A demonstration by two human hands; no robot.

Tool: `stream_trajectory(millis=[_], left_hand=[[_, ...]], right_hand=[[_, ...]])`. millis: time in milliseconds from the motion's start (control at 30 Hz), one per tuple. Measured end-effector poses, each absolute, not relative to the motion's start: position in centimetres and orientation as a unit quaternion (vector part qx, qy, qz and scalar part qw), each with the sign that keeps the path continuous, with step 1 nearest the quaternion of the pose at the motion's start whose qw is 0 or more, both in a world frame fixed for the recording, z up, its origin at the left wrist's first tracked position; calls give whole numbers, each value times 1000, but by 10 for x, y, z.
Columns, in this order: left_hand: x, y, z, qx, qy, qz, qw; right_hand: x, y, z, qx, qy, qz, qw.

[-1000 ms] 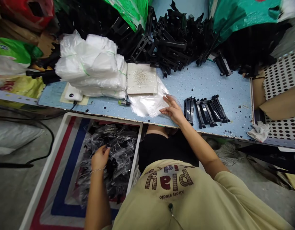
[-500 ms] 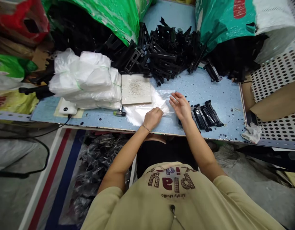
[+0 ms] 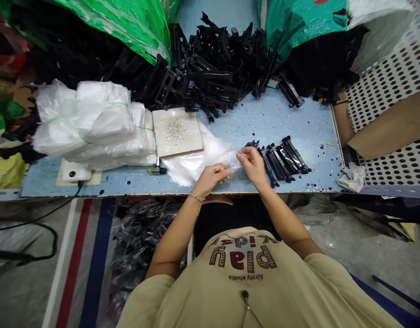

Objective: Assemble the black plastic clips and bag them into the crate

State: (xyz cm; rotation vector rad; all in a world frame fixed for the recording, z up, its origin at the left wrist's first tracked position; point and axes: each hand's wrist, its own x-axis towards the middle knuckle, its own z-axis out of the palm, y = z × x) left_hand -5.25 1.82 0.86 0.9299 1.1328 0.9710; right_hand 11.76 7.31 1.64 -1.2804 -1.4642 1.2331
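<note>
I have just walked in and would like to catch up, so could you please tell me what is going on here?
The person's left hand and right hand pinch thin, clear plastic between them, over the front of the blue table. To their left, a square board rests partly on loose white plastic. A row of black parts lies beside the right hand, and a larger heap of black parts sits farther back.

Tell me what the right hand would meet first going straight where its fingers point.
The right hand would probably meet the thin white plastic lying partly under the square board; the hand's height above it is unclear, so it might pass over instead.
</note>
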Motion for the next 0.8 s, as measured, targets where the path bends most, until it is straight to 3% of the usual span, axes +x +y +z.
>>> stream_trajectory(millis=[200, 467, 567, 633, 700, 800], left_hand=[[-49, 15, -2, 416, 527, 510, 538], [-48, 10, 0, 484, 535, 494, 485], [-57, 6, 0, 488, 575, 534, 383], [-63, 2, -2, 559, 587, 523, 264], [-67, -2, -6, 651, 575, 465, 173], [-65, -4, -13, 708, 578, 387, 124]], right_hand=[[122, 67, 20, -464, -550, 595, 358], [122, 66, 20, -479, -610, 538, 330], [136, 62, 29, -531, -649, 447, 312], [146, 55, 34, -602, -684, 327, 250], [152, 49, 36, -654, -708, 230, 134], [157, 45, 32, -675, -704, 221, 24]])
